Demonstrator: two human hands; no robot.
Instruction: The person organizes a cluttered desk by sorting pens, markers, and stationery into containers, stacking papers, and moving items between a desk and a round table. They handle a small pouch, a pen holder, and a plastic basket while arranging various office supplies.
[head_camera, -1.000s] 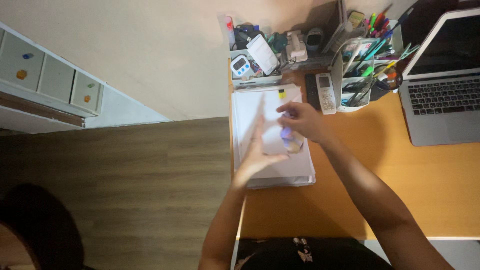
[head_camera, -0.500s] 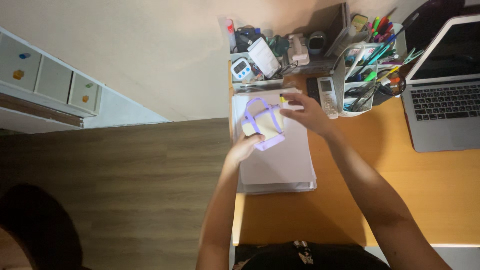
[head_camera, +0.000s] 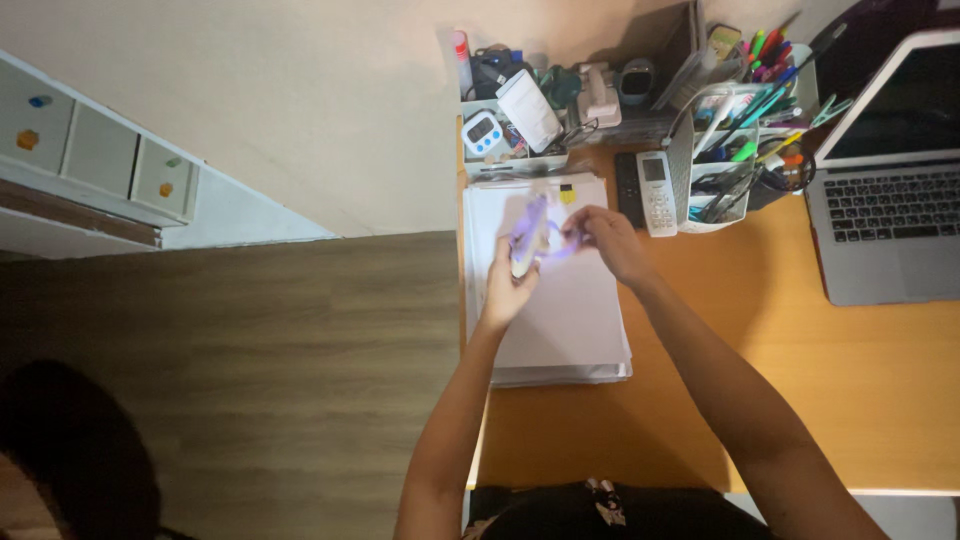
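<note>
fingers: left hand (head_camera: 508, 290) wrapped round the lower end of a small white-and-lilac gadget (head_camera: 527, 238), thumb and fingers curled shut on it; right hand (head_camera: 605, 238) pinching the pale lilac loop or cord coming off its top, fingertips pressed together – blurred, so exact grip hard to call

floor: dark wood boards far left, white drawer unit (head_camera: 95, 160) up in the corner, well apart from the hands

paper stack: white sheets (head_camera: 575, 320) at the desk's left edge, directly under both hands, gadget held just above it

gadget feel: looks light and plastic, stiff body – probably smooth and a bit slippery, so best held round the body like now, not by the thin loop alone; loop looks soft and floppy, easy to tug too hard

tray behind: small white timer (head_camera: 482, 131) plus bottles and clutter, just beyond the stack

remote: slim white one (head_camera: 655, 178) lying flat beside the stack, near the right hand, not touched

pen holder: white mesh basket (head_camera: 700, 215) stuffed with markers, just right of the remote

laptop: open, silver (head_camera: 885, 235), far right on the orange desk (head_camera: 800, 330)
</note>
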